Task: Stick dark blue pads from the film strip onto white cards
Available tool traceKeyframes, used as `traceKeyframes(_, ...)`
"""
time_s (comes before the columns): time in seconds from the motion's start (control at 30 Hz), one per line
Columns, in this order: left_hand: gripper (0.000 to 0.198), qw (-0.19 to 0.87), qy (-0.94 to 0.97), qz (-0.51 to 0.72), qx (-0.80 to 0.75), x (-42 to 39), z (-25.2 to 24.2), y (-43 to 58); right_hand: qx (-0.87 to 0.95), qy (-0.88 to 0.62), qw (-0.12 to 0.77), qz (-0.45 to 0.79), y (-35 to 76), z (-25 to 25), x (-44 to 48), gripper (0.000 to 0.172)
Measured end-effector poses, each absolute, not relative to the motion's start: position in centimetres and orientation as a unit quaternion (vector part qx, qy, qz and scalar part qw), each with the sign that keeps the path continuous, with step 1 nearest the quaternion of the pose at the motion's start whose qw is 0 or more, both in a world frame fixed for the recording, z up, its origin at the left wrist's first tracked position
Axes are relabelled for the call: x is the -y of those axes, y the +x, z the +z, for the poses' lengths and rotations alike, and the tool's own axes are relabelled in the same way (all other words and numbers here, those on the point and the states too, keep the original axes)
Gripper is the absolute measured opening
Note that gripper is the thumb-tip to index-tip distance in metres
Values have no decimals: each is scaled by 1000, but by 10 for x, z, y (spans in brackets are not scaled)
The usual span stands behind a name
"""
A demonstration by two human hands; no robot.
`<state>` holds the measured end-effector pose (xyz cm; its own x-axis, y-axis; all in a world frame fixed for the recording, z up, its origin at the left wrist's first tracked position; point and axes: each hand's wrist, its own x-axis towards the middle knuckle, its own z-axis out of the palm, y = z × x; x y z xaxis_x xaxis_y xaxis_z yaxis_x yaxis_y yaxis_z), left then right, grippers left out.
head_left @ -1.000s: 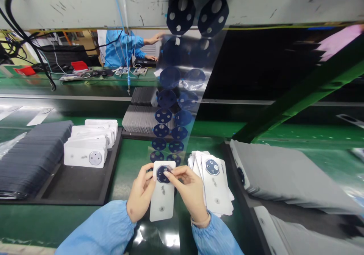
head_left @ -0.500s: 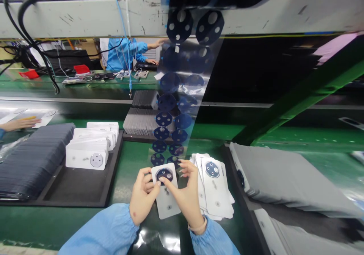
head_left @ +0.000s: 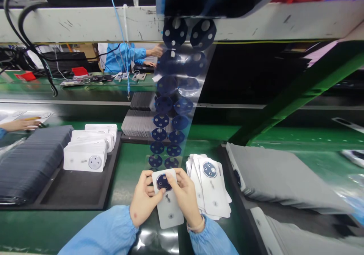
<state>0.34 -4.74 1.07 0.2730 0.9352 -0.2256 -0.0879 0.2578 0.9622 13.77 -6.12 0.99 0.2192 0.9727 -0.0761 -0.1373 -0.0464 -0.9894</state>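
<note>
Panel (head_left: 170, 214), one, white, rounded corners, dark markings below its upper end; held in both hands over the green work surface (head_left: 42, 228), just short of the near end of the hanging strip. Dark octagonal piece (head_left: 162, 183), with round holes, at the panel's upper end. Left hand (head_left: 143, 200): closed around the left edge, thumb over the front at the lower rim of the piece. Right hand (head_left: 186, 198): closed at the upper right edge, thumb lying on the piece. Clear strip (head_left: 170, 120), bearing paired dark octagons, hanging from above. White panels, loose pile (head_left: 214, 196), right of the right hand, the top one with an octagon in place. Black tray (head_left: 76, 190), left: dark sheets (head_left: 35, 164), tightly stacked, and an overlapping white batch (head_left: 83, 152). Grey stack (head_left: 284, 173), far right. Co-worker's hand (head_left: 21, 125), left edge of view.
</note>
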Motion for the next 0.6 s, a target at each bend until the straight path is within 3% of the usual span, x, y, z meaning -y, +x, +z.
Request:
traceKeyframes(0.2,50,686,419,406,-434,39,18,-1,391,-467,554,568,149,6,57,31)
traceKeyframes(0.33,50,695,403,413,-428,34,22,-5,401,-409,517,636,156,10,53,49)
traceKeyframes(0.6,40,686,420,412,-428,33,22,-5,406,-408,512,638,156,9,53,60)
